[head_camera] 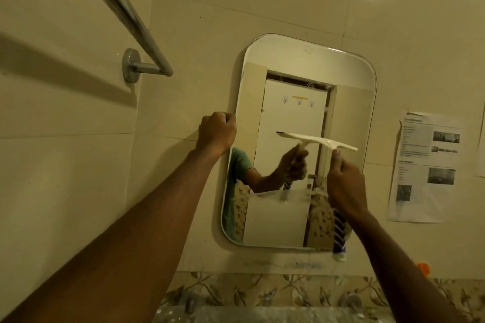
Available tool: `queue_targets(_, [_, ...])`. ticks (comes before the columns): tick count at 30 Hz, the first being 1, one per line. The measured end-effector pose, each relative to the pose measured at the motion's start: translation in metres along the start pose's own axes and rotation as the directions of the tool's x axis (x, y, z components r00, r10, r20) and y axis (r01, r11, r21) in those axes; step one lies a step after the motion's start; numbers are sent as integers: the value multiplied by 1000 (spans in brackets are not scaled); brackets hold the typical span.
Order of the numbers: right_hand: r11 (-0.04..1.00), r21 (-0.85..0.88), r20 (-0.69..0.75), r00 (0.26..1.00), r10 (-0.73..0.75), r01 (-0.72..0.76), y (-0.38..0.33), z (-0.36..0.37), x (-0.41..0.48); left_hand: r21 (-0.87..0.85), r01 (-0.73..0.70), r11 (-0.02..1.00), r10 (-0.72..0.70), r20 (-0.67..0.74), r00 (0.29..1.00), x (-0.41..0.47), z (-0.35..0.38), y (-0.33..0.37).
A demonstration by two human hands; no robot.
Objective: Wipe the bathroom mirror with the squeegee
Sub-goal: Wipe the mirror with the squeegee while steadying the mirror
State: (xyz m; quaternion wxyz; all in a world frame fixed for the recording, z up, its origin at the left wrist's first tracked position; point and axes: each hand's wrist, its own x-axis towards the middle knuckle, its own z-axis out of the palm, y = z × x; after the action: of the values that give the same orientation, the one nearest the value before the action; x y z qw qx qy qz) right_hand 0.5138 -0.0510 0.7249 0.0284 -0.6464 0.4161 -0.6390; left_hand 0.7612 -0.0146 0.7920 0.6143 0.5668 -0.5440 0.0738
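Observation:
A rounded rectangular mirror [349, 113] hangs on the cream tiled wall ahead of me. My right hand [346, 183] grips the handle of a white squeegee [320, 140], whose blade lies roughly level against the glass at mid-height. A blue and white striped cloth [339, 233] hangs down from the same hand. My left hand [217, 131] is closed on the mirror's left edge. The glass reflects my arm, the squeegee and a white door.
A chrome towel rail [126, 13] with its wall mount [130, 65] juts out at the upper left. A printed paper sheet [425, 165] is stuck to the wall right of the mirror. A floral tile border [262, 288] runs below, with an orange object [423, 268] at the lower right.

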Motion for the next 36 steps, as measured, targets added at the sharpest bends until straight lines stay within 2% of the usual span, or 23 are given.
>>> queue_targets(2, [1000,-2,-1,1000,30,-30,13,7,-5,-11,-10,1000,10,-13,1000,1,1,-1])
queue_targets(5, [997,-11,16,997,71,-71,44,35,-62,6,-18,1000,18,-39,999,3,4,-5])
queue_targets(8, [981,-68,73,979,189,-184,58,45,-116,-19,-19,1000,18,-46,999,4,3,-4])
queue_targets(10, [971,-125,126,968,218,-202,56,36,-127,-39,-7,999,6,-40,999,3,1,-1])
queue_targets(13, [991,-53,144,981,131,-125,32,11,-101,-38,-1,999,0,-38,999,0,0,-1])
queue_targets(19, [995,-6,-21,994,104,-104,24,-18,10,-82,21,996,-24,-36,999,-1,2,0])
queue_targets(21, [993,-3,-8,993,120,-120,39,-12,-8,-61,36,997,-39,-42,998,-3,3,0])
queue_targets(24, [973,1,27,973,229,-230,67,12,-78,-20,52,998,-53,-44,998,-9,6,-3])
queue_targets(27, [961,-61,90,957,274,-269,77,19,-124,-44,61,997,-62,-40,997,-11,6,-5])
queue_targets(30, [968,-40,148,957,250,-247,69,1,-112,-71,54,996,-56,-27,998,-13,5,-5])
queue_targets(33, [959,53,25,961,277,-278,66,-17,-55,-81,53,995,-57,-40,998,-12,5,-6])
queue_targets(36, [947,63,-45,947,318,-315,67,-19,-29,-55,94,994,-97,-50,994,-12,4,-2])
